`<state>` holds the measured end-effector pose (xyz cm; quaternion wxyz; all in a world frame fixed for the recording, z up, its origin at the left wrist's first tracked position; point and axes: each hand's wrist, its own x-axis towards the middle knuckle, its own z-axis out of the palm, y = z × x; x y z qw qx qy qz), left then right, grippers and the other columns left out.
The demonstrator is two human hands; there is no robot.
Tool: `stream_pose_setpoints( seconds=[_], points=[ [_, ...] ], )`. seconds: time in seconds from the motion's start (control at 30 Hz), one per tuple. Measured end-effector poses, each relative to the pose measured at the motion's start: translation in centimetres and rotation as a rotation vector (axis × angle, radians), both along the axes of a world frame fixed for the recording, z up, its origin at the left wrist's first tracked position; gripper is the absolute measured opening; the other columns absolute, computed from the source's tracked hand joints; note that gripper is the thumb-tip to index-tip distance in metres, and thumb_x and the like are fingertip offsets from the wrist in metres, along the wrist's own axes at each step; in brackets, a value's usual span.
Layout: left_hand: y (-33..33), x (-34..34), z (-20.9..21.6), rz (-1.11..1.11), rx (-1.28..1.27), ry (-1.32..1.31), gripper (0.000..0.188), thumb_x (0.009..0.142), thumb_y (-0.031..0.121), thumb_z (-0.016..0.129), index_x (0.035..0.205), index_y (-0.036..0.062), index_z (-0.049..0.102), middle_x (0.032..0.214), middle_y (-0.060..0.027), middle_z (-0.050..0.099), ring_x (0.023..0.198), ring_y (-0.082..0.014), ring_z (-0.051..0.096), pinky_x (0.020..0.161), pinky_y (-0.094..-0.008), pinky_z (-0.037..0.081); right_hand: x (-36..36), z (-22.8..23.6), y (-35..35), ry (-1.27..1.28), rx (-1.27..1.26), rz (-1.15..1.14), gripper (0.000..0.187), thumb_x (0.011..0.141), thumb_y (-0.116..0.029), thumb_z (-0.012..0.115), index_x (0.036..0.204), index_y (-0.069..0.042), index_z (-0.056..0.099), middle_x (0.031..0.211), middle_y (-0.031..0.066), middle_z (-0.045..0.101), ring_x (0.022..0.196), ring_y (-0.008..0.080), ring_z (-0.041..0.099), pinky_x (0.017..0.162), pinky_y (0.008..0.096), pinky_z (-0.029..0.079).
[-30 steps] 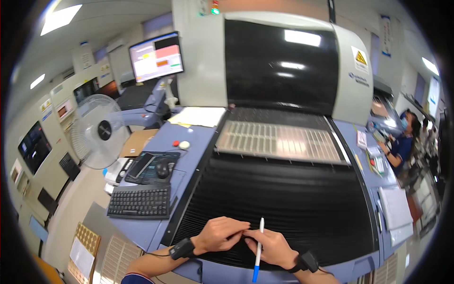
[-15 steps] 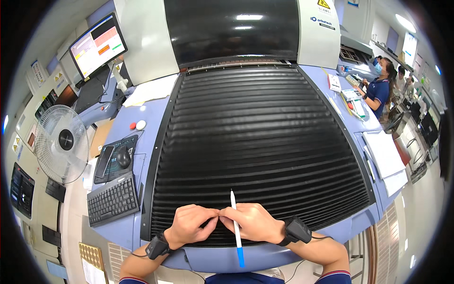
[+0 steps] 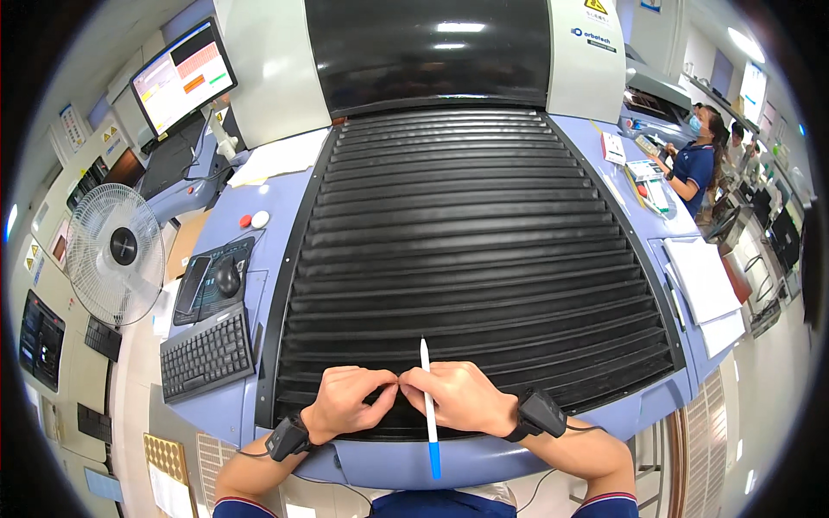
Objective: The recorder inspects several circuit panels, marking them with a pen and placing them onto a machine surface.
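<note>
My right hand [image 3: 459,397] holds a slim white pen [image 3: 429,406] with a blue end, its thin tip pointing away from me and the blue end toward my body. Beside it my left hand [image 3: 348,402] is pinched closed, thumb against bent fingers. The fingertips of both hands meet or nearly meet just left of the pen. Whether something small sits between them I cannot make out. Both hands are above the near end of a black pleated bellows cover [image 3: 466,250] on a machine bed. Each wrist wears a black strapped device with a thin cable.
A keyboard [image 3: 207,352], a mouse [image 3: 227,276] and red and white buttons lie left on the blue frame, with a monitor [image 3: 184,78] and a fan [image 3: 117,252] beyond. Paper sheets [image 3: 701,281] and small boxes lie right. A co-worker [image 3: 693,164] stands far right.
The bellows folds have shifted: they spread wider near my hands, and the metal bar at the far end no longer shows. My hands and the pen keep the same pose, slightly farther up in view.
</note>
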<state>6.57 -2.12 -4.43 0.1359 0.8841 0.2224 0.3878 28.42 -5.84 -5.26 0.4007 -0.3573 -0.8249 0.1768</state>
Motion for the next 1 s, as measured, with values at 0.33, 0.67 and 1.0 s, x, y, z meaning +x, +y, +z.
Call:
stream_pose_setpoints(
  seconds=[0.33,0.67,1.0],
  points=[
    [-0.02,0.29,-0.44,0.005,-0.034,-0.028,0.014,0.076,0.003,0.077,0.089,0.0039,0.071,0.073,-0.0077,0.071,0.059,-0.0237,0.069,0.055,-0.0314,0.054,0.25,0.49,-0.17,-0.03,0.014,-0.001,0.014,0.084,-0.007,0.074,0.094,-0.004,0.065,0.066,0.0096,0.064,0.059,0.0276,0.065,0.052,0.0379,0.051],
    [0.19,-0.15,-0.38,-0.012,-0.046,-0.015,0.015,0.076,0.002,0.078,0.09,0.0028,0.071,0.073,-0.0102,0.072,0.06,-0.0263,0.07,0.055,-0.0339,0.055,0.04,0.72,-0.06,-0.02,-0.036,0.008,0.012,0.086,-0.011,0.069,0.094,-0.006,0.061,0.068,0.0134,0.064,0.063,0.0343,0.066,0.056,0.0445,0.052],
    [-0.34,-0.18,-0.65,0.011,-0.059,-0.007,0.012,0.081,0.009,0.077,0.092,0.006,0.073,0.071,-0.0061,0.069,0.055,-0.0229,0.065,0.051,-0.0326,0.051,0.15,0.91,-0.54,-0.036,-0.073,-0.003,0.015,0.083,-0.009,0.072,0.096,-0.006,0.066,0.07,0.0103,0.067,0.063,0.0308,0.068,0.056,0.0397,0.054]
  ],
)
